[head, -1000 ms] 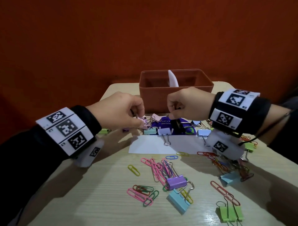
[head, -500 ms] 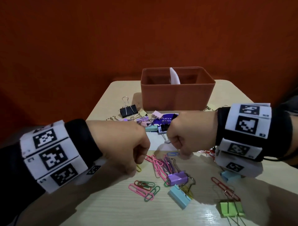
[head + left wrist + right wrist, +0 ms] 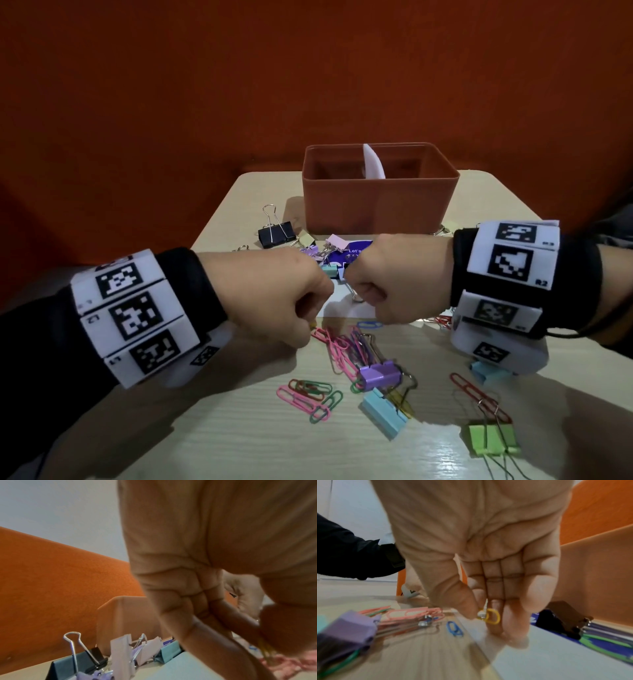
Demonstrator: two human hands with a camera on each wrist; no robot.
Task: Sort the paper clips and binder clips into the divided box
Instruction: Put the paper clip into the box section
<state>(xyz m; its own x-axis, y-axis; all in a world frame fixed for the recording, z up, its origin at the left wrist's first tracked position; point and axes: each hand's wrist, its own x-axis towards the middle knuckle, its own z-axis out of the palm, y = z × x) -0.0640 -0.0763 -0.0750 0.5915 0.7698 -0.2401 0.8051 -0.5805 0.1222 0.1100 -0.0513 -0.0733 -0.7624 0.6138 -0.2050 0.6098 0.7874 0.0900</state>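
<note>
A brown box (image 3: 376, 209) with a white divider (image 3: 373, 166) stands at the table's far side. My left hand (image 3: 310, 325) is low over the table, fingers curled, and pinches a yellow paper clip (image 3: 264, 652) between thumb and fingers. A hand's width to its right, my right hand (image 3: 368, 303) pinches another yellow paper clip (image 3: 490, 615) at the edge of a white sheet (image 3: 556, 655). Whether either clip is off the table I cannot tell. Pink paper clips (image 3: 337, 346) lie just in front of both hands.
A black binder clip (image 3: 276, 231) and pastel ones lie in front of the box. Nearer me are a purple binder clip (image 3: 380, 373), a blue one (image 3: 383, 413), a green one (image 3: 491, 438), red paper clips (image 3: 472, 390) and a blue paper clip (image 3: 453, 628).
Both hands have come back from the clip pile by the box toward me and dropped to the table, where each now pinches a yellow paper clip.
</note>
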